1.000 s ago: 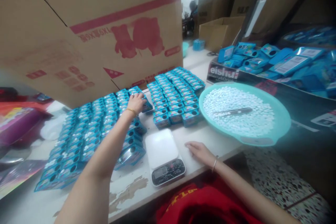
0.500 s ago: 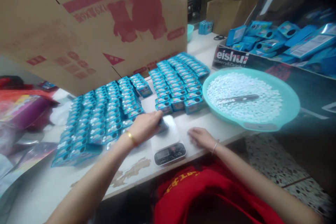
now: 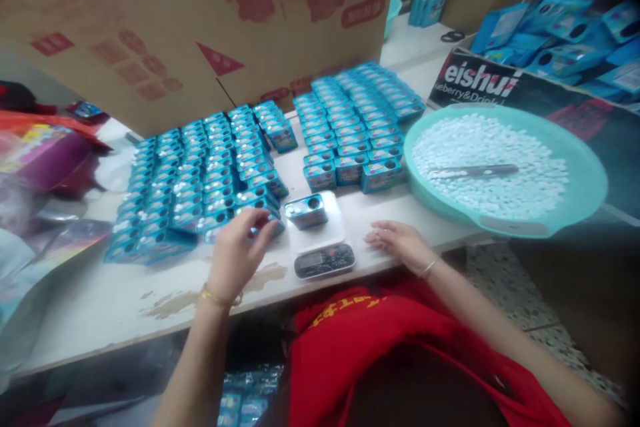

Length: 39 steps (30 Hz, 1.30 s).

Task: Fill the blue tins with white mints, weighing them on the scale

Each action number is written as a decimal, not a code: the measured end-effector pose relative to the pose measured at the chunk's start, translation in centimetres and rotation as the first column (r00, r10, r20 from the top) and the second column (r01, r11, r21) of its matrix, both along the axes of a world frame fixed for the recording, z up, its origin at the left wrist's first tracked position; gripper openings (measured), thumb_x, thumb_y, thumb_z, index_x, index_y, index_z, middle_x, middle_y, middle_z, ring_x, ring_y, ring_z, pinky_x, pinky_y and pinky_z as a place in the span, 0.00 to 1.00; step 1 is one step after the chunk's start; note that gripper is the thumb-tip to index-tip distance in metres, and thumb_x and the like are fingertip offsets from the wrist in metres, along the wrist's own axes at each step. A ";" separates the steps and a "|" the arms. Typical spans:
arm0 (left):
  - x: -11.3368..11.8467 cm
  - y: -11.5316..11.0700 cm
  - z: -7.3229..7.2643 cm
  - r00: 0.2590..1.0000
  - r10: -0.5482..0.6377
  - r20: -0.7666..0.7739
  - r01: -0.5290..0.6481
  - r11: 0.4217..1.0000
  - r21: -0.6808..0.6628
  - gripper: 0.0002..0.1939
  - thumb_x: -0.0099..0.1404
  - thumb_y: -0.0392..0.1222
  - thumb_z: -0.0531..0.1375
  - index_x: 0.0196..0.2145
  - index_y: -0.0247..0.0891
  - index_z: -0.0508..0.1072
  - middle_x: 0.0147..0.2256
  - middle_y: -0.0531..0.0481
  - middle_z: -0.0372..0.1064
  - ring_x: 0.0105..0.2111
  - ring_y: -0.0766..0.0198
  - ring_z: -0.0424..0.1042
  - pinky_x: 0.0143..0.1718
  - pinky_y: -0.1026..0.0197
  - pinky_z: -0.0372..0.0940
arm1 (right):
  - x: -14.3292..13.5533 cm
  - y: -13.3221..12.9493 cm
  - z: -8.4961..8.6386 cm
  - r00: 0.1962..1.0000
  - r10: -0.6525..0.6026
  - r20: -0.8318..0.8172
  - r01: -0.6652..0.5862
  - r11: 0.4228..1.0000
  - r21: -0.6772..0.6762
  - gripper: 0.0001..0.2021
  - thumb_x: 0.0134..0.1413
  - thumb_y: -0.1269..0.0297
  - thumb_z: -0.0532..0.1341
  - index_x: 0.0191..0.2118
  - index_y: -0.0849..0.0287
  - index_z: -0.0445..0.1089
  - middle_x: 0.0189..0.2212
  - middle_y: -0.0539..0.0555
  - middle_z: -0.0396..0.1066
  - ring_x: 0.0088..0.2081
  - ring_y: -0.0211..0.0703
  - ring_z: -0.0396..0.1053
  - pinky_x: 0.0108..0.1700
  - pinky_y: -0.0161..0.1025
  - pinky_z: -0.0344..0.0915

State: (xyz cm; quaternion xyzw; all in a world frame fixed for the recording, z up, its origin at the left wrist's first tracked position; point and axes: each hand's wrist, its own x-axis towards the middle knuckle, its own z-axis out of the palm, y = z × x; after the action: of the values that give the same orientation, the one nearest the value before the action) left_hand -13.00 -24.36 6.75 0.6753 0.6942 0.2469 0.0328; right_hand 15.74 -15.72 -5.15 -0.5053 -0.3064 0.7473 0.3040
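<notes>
A small blue box point(image 3: 306, 211) with a dark round spot rests on the white pan of a digital scale point(image 3: 325, 260). My left hand point(image 3: 243, 247) is left of the scale, thumb and fingers apart with nothing between them, close to the near end of the left rows of blue boxes point(image 3: 190, 193). To the right of the scale, my right hand point(image 3: 400, 242) hovers at or lies on the table with loosely spread fingers, holding nothing. Another block of blue boxes point(image 3: 350, 123) stands behind the scale.
A turquoise basin point(image 3: 595, 193) of white pellets with a metal tool point(image 3: 475, 171) is at the right. Behind it, a dark carton point(image 3: 500, 90) holds more blue boxes. A tall cardboard box point(image 3: 165, 27) stands at the back. Bags lie at the left.
My left hand has let go of the blue box on the scale and moved left, opening. The camera view has shifted, so the table objects sit differently in frame.
</notes>
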 end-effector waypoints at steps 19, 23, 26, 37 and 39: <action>0.1 -5.9 -11.2 0.935 0.155 0.320 -0.181 0.982 0.055 0.11 0.66 0.43 0.55 0.42 0.36 0.70 0.33 0.48 0.71 0.30 0.66 0.69 0.34 0.63 0.66 | -9.0 1.9 10.8 0.929 0.102 0.356 -0.338 0.626 0.703 0.17 0.52 0.50 0.61 0.29 0.61 0.66 0.17 0.46 0.65 0.14 0.28 0.57 0.16 0.29 0.52; 0.1 -3.8 -9.2 0.954 0.019 0.298 -0.095 0.965 0.243 0.10 0.66 0.39 0.55 0.45 0.37 0.69 0.35 0.47 0.70 0.33 0.66 0.68 0.36 0.63 0.65 | -10.4 2.3 11.0 0.939 0.128 0.319 -0.318 0.681 0.660 0.16 0.53 0.51 0.61 0.29 0.61 0.65 0.16 0.46 0.65 0.13 0.29 0.56 0.15 0.30 0.50; 0.2 -2.2 -7.8 0.977 -0.017 0.213 -0.058 0.937 0.344 0.12 0.66 0.38 0.55 0.47 0.37 0.69 0.40 0.44 0.70 0.40 0.63 0.68 0.42 0.59 0.65 | -10.5 2.6 10.6 0.926 0.078 0.368 -0.329 0.643 0.691 0.15 0.53 0.53 0.61 0.29 0.61 0.65 0.16 0.45 0.63 0.14 0.29 0.55 0.16 0.30 0.50; 2.7 0.5 -6.4 0.977 -0.015 -0.214 0.063 0.973 0.221 0.25 0.65 0.49 0.56 0.57 0.36 0.63 0.61 0.37 0.56 0.63 0.46 0.51 0.61 0.40 0.43 | -8.5 3.1 8.2 0.906 0.047 0.422 -0.350 0.644 0.681 0.17 0.54 0.49 0.59 0.31 0.60 0.68 0.19 0.47 0.65 0.18 0.30 0.57 0.20 0.30 0.53; 3.5 1.3 -6.0 0.970 -0.032 -0.239 0.083 0.975 0.205 0.23 0.65 0.49 0.56 0.55 0.36 0.64 0.61 0.37 0.56 0.63 0.46 0.51 0.61 0.39 0.42 | -7.5 2.9 7.7 0.905 0.047 0.422 -0.339 0.679 0.652 0.18 0.53 0.48 0.59 0.31 0.60 0.68 0.20 0.47 0.65 0.18 0.31 0.57 0.20 0.30 0.54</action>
State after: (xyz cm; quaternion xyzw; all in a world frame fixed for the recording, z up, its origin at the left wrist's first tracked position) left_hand -9.50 -23.10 0.78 0.7192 0.6429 0.2374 -0.1147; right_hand 8.23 -12.80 2.53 -0.4440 -0.6749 0.4888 0.3294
